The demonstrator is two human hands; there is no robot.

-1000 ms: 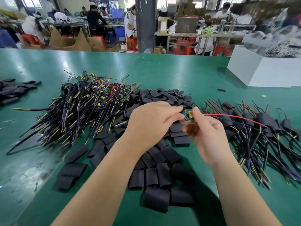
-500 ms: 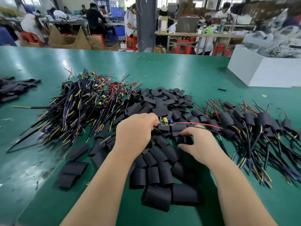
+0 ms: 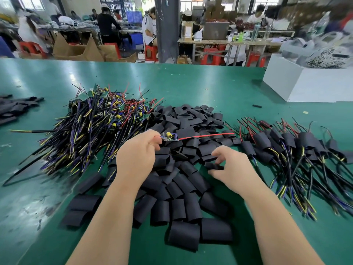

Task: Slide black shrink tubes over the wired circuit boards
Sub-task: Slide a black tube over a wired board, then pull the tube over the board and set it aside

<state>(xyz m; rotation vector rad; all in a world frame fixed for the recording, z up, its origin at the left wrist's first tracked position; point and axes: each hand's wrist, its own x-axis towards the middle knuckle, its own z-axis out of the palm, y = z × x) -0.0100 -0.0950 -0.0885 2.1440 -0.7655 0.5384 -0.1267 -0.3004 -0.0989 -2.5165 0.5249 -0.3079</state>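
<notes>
My left hand (image 3: 136,157) pinches a small wired circuit board (image 3: 169,136) with a yellow capacitor; its red wire (image 3: 206,135) points right above the pile. My right hand (image 3: 232,169) is over the heap of flat black shrink tubes (image 3: 177,190), thumb and fingers closing round one black tube (image 3: 214,166). A pile of bare wired boards (image 3: 91,127) lies to the left. Boards with tubes on them (image 3: 298,150) lie to the right.
The green table (image 3: 191,85) stretches far ahead. A white box (image 3: 305,85) stands at the back right. More flat black tubes (image 3: 17,108) lie at the far left edge. People work at benches behind the table.
My hands have parted. The left one kept the board and lowered it toward the pile; the right one let go of it and dropped onto the loose tubes, taking one.
</notes>
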